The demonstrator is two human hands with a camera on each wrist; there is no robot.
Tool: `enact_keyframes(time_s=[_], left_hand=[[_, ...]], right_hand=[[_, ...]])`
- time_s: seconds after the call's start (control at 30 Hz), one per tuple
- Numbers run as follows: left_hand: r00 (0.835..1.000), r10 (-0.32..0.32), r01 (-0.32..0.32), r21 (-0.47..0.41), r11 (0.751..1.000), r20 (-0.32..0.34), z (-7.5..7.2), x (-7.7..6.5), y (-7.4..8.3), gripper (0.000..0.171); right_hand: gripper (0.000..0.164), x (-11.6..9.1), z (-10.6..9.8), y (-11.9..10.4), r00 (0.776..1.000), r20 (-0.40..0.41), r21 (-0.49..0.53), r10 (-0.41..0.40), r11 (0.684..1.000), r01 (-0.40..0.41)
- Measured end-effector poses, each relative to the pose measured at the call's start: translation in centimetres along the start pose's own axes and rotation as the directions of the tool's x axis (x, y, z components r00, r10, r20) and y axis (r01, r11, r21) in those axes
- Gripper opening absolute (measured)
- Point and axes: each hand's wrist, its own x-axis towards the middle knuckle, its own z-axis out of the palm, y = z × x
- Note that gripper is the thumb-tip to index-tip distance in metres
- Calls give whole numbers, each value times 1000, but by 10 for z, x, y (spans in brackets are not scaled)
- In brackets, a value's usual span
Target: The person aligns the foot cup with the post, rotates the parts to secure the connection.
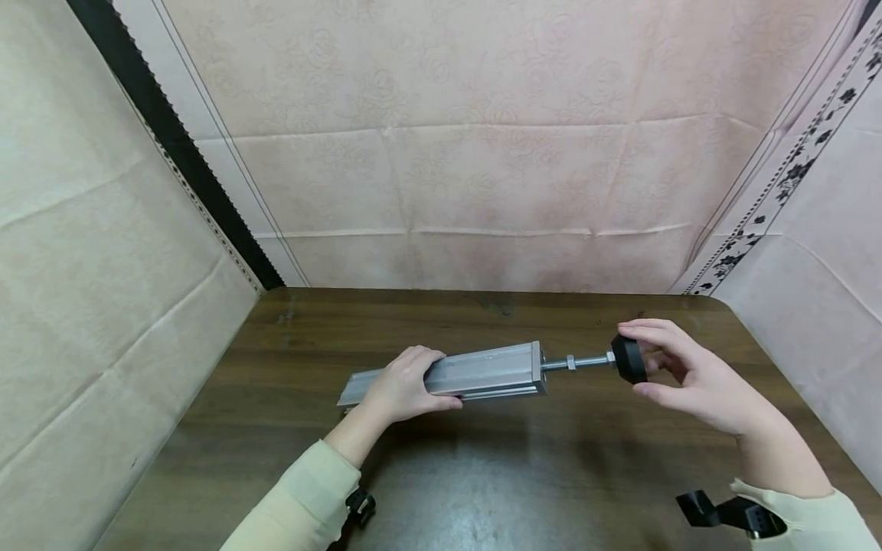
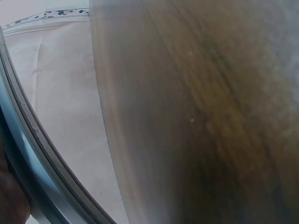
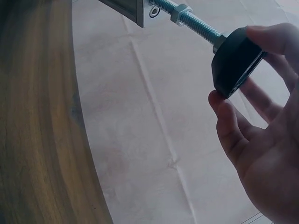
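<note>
An aluminium profile (image 1: 492, 366) lies across the middle of the head view, held above the wooden table. My left hand (image 1: 409, 389) grips it near its left part, thumb along the near side. From its right end a threaded rod (image 1: 589, 362) with a hex nut (image 3: 180, 14) sticks out and ends in a black levelling foot (image 1: 628, 358). My right hand (image 1: 678, 375) pinches this foot by its rim, fingers on one side and thumb on the other. In the left wrist view only the profile's grooved edge (image 2: 44, 149) shows, with part of the hand at the lower left.
The brown wooden table (image 1: 482, 474) has its back edge just beyond the profile. Pale patterned cloth (image 1: 468, 184) hangs behind it and on both sides. A black wrist mount (image 1: 730, 514) sits at the right sleeve, another (image 1: 360, 505) at the left.
</note>
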Motion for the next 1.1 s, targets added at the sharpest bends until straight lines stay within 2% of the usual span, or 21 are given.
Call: enact_keyframes(time_s=[0.27, 0.37, 0.47, 0.57, 0.7, 0.77, 0.9, 1.0, 1.1], left_hand=[[1000, -2, 2, -3, 1000, 4, 1, -1, -1, 77], [1000, -2, 2, -7, 1000, -3, 0, -1, -2, 77], [1000, -6, 5, -16, 1000, -14, -1, 0, -2, 77], [1000, -10, 10, -15, 1000, -17, -1, 1, -1, 77], [1000, -6, 6, -10, 1000, -12, -2, 3, -1, 77], [1000, 1, -1, -11, 1000, -8, -1, 4, -1, 77], [1000, 2, -2, -15, 1000, -1, -1, 3, -1, 76], [1000, -3, 3, -13, 1000, -1, 0, 2, 0, 76], [1000, 2, -2, -10, 1000, -9, 0, 1, 0, 75]], right_hand=[[71, 0, 0, 0, 998, -33, -77, 51, 996, -53], [79, 1, 0, -1, 996, -32, -91, 86, 992, -88], [92, 1, -1, -2, 997, -13, -82, 72, 994, -73], [97, 1, -1, -1, 1000, 11, -17, 18, 1000, -18], [88, 0, -2, 0, 1000, 24, 78, -13, 997, 11], [84, -1, -2, 1, 1000, 22, 93, -15, 996, 13], [82, -2, -4, 3, 1000, 20, 61, -7, 998, 5], [81, -2, -4, 2, 999, 24, 2, 45, 999, -45], [79, -2, -3, 1, 997, 10, -15, 80, 997, -80]])
